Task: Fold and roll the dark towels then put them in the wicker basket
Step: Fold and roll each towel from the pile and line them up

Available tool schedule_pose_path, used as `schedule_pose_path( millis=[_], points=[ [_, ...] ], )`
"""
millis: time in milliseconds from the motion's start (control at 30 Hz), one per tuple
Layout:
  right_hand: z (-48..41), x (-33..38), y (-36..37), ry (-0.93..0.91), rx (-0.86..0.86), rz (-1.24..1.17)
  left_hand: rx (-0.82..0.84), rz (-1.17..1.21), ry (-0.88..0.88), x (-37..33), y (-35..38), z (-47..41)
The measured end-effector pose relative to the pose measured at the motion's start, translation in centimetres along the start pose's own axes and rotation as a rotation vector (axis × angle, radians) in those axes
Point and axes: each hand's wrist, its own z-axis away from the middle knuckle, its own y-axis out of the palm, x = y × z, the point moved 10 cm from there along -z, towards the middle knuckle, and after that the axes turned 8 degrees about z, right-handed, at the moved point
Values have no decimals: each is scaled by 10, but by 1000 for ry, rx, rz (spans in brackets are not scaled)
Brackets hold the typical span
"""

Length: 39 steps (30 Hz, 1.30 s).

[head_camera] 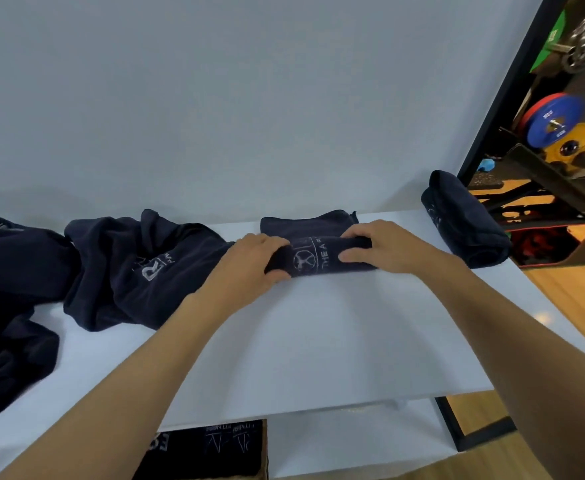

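Observation:
A dark navy towel (313,252) with white printed lettering lies partly rolled on the white table (318,341), near the back wall. My left hand (256,259) grips the left end of the roll and my right hand (370,245) presses on its right end. The unrolled remainder of the towel (305,221) lies flat behind the roll. One finished rolled dark towel (464,220) rests at the table's right end. Several loose dark towels (121,265) lie heaped on the left. The wicker basket is not clearly visible.
A white wall rises right behind the table. Below the table's front edge sits a dark printed item in a box (215,448). To the right, past a black frame (498,98), stand coloured weight plates (554,123) on a wooden floor.

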Motion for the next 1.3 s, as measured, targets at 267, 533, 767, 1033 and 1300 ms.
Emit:
schedule_pose_path(
  millis=[267, 533, 767, 1033, 1300],
  points=[
    [-21, 5, -25, -45, -239, 41, 385, 519, -361, 47, 15, -49],
    [-45, 8, -16, -121, -148, 173, 462, 461, -545, 73, 22, -71],
    [-88, -17, -13, 96, 88, -147, 100, -108, -121, 28, -8, -72],
    [-74, 57, -15, -294, -273, 511, 343, 5, -314, 69, 8, -104],
    [-97, 51, -10, -122, -234, 590, -103, -18, -492, 39, -13, -82]
  ],
)
